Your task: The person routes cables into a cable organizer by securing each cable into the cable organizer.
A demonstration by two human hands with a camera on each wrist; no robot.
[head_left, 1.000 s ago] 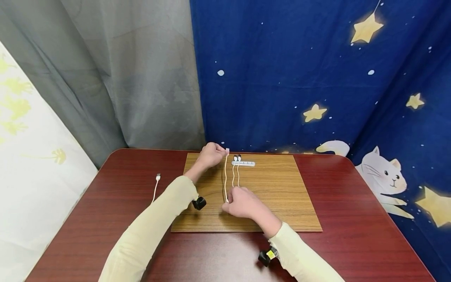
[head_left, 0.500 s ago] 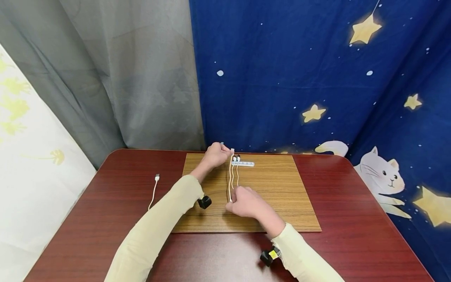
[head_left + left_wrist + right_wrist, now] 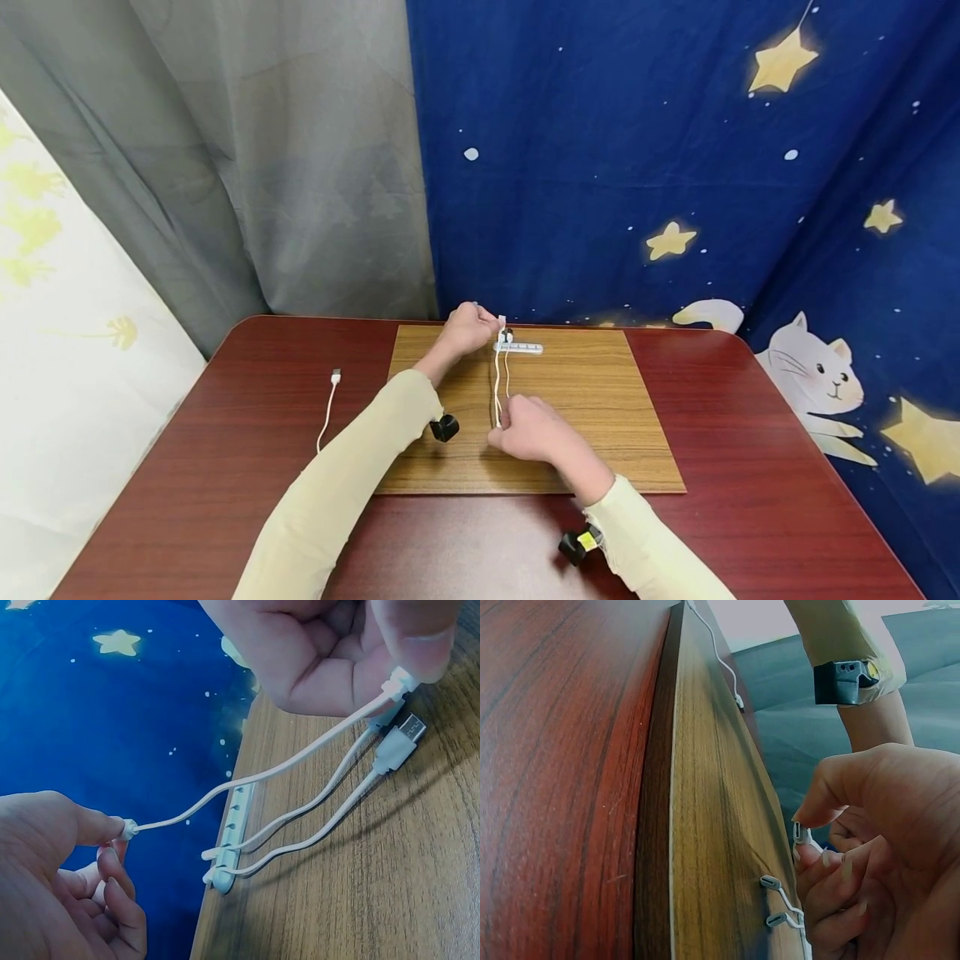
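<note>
- Slim white cable (image 3: 496,379): one, raised above the board and drawn out between the two hands, its line passing over the strip in the left wrist view
- Left hand (image 3: 467,329): one, at the far side of the board; fingers pinching the far end of the slim white cable
- Right hand (image 3: 534,429): one, nearer and to the right; thumb and fingers pinching the near end, its small connector visible in the right wrist view
- Pale slotted cable-holder strip (image 3: 528,348): one, near the far edge of the board
- Two white cables with small metal-tipped connectors (image 3: 390,754): seated side by side in slots at the strip's left end, running toward the near side
- Loose white cable with silver plug (image 3: 334,380): one, left of the board
- Rectangular brown wood-grain board (image 3: 592,417): one, flat on the reddish-brown tabletop (image 3: 750,467)
- Black wrist cameras (image 3: 445,428): two, one at each cream sleeve (image 3: 337,492)
- Backdrop: plain grey curtain (image 3: 330,150) at left, deep blue star-printed curtain (image 3: 562,208) at right
</note>
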